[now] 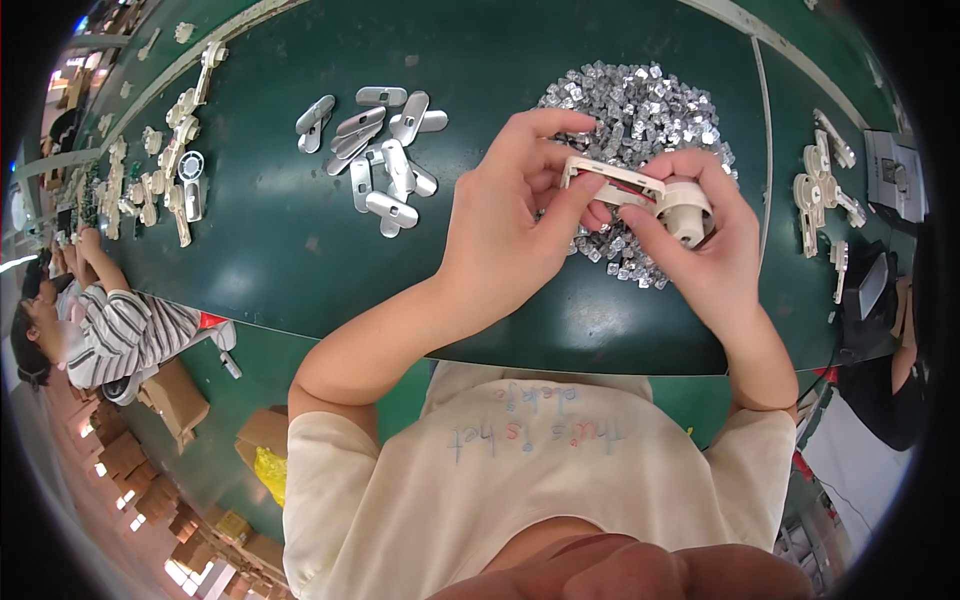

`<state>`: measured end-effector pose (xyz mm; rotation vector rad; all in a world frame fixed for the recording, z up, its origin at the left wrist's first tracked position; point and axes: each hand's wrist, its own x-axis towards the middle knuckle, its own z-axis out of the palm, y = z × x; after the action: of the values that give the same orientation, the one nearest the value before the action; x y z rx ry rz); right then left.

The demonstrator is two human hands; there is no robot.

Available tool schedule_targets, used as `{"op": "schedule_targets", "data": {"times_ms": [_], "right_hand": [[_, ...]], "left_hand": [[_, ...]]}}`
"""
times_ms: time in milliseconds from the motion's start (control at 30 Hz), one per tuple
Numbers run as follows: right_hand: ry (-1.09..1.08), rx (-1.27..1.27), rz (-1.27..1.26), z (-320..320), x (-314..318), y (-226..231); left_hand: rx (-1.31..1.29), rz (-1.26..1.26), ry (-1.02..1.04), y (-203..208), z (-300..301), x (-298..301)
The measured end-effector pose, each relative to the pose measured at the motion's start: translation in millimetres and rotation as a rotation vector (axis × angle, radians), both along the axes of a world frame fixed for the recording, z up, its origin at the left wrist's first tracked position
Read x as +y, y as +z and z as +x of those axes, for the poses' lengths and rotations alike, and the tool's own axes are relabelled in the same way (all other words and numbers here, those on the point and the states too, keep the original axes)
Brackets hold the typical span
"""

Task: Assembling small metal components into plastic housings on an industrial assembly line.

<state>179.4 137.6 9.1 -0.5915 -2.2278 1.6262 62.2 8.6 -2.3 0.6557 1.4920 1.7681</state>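
Note:
Both my hands hold one cream plastic housing (622, 173) above the table, over the near side of a heap of small shiny metal pieces (640, 105). The housing has a long, open, hollow body and a round end with a knob-like stub (686, 212). A red wire shows inside the hollow. My left hand (505, 205) grips the long body, its thumb pressed at the opening. My right hand (715, 225) wraps round the rounded end, thumb at the near side and fingers over the top. Some fingertips are hidden behind the housing.
Silver oval metal covers (395, 165) lie loosely on the green table (270, 230), left of the heap. More cream housings (180, 135) line the far left, others (815, 190) the right. A person in a striped top (135, 335) works at left; another person's arm (903, 325) shows at right.

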Motion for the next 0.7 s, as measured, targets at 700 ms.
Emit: {"op": "schedule_targets", "data": {"times_ms": [700], "right_hand": [[-0.162,-0.360,0.621,-213,260,-49]], "left_hand": [[1.057,-0.867,0.135,9,-96,-24]]}}
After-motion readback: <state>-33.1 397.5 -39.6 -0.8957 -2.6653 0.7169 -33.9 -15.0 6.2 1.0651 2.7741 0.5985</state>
